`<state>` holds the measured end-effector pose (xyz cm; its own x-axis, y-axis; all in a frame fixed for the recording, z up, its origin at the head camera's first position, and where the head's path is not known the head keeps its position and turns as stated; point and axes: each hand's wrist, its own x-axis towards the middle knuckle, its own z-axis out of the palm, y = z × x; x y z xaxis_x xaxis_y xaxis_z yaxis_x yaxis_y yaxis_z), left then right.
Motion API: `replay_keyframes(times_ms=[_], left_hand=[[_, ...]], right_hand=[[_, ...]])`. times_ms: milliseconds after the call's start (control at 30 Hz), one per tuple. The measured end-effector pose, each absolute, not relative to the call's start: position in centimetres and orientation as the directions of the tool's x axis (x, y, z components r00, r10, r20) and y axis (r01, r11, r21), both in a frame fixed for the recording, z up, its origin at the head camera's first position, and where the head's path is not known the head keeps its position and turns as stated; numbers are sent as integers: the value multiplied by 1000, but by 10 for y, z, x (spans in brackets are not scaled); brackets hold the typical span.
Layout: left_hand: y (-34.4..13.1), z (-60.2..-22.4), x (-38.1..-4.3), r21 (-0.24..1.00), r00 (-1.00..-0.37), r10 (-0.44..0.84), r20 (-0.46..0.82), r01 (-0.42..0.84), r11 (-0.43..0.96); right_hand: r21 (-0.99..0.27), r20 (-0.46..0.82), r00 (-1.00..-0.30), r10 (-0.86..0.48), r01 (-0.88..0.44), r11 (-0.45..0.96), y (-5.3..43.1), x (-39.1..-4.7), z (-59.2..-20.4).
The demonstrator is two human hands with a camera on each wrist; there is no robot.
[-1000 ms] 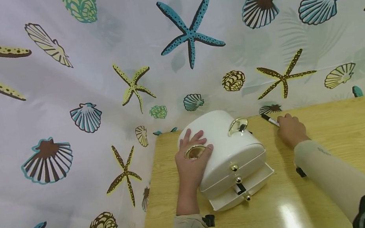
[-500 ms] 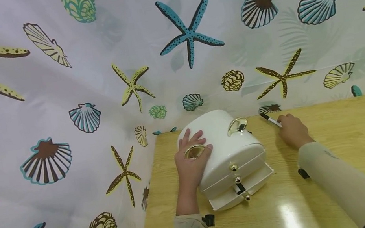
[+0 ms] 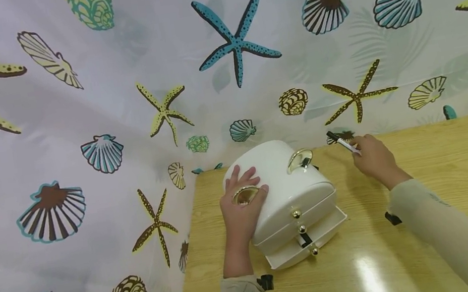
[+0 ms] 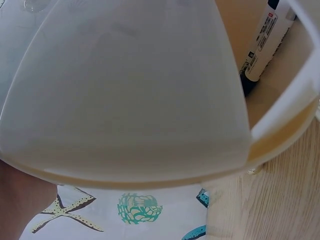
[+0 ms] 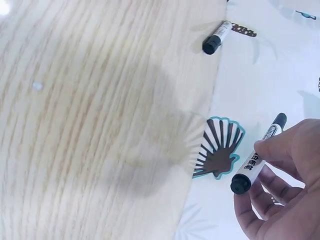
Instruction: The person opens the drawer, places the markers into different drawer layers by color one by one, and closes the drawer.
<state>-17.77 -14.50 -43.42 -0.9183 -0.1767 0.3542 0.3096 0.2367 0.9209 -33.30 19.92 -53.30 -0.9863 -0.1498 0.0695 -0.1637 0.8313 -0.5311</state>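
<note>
A white rounded storage box (image 3: 272, 168) with gold handles and small gold knobs stands on the table. My left hand (image 3: 241, 212) rests on its curved top with fingers spread, beside one gold handle (image 3: 245, 195). The lowest drawer (image 3: 329, 227) is pulled out, and a white marker with black ends (image 4: 262, 42) lies inside it. To the right of the box, my right hand (image 3: 374, 158) pinches a whiteboard marker (image 5: 260, 157) between thumb and fingers, black end pointing to the back left. The right wrist view shows this marker apart from the tabletop.
Another black-and-white marker (image 5: 218, 37) lies at the table's back edge, mostly hidden behind the box in the head view. The wooden table (image 3: 449, 173) meets a hanging cloth (image 3: 179, 32) printed with shells and starfish.
My right hand has shifted a little to the right and lifted the marker off the tabletop. My left hand stays on the box. The head view has turned slightly.
</note>
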Motion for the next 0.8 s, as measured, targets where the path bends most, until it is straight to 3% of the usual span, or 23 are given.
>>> replay_keyframes(times_ms=[800], left_hand=[[-141, -428, -176, 911, -910, -177, 376, 327, 251]], right_hand=[[-711, 237, -966, -100, -243, 660, 178, -277, -511]])
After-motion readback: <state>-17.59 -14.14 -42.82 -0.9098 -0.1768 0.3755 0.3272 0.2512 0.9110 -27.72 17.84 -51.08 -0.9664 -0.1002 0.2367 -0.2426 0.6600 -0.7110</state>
